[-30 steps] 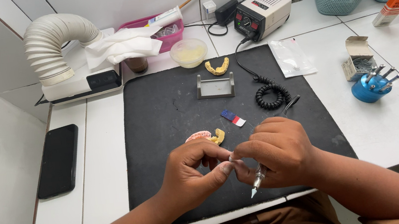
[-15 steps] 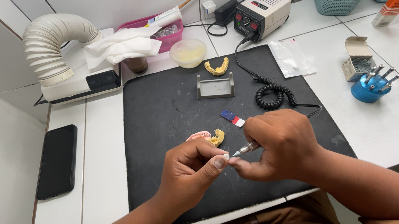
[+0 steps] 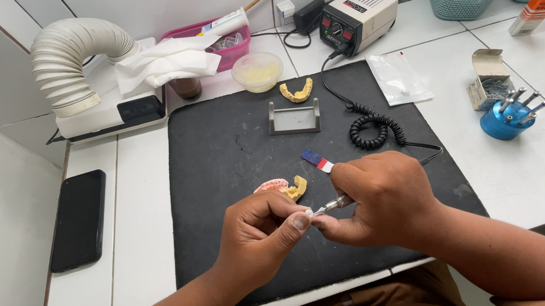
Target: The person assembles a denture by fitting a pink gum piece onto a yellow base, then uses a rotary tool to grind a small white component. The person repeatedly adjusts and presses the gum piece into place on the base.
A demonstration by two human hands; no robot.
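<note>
Steel handpiece (image 3: 337, 202) gripped in your right hand (image 3: 380, 199): brace it against your left hand (image 3: 261, 233), which pinches the tiny white piece (image 3: 309, 214).

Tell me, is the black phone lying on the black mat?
No, the black phone lies on the white table, left of the black mat.

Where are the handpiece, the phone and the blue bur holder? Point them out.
handpiece (image 3: 337, 202), head view, its metal nose beside the right hand's fingers
phone (image 3: 78, 219), head view, middle of its dark screen
bur holder (image 3: 503, 124), head view, its blue round body
</note>
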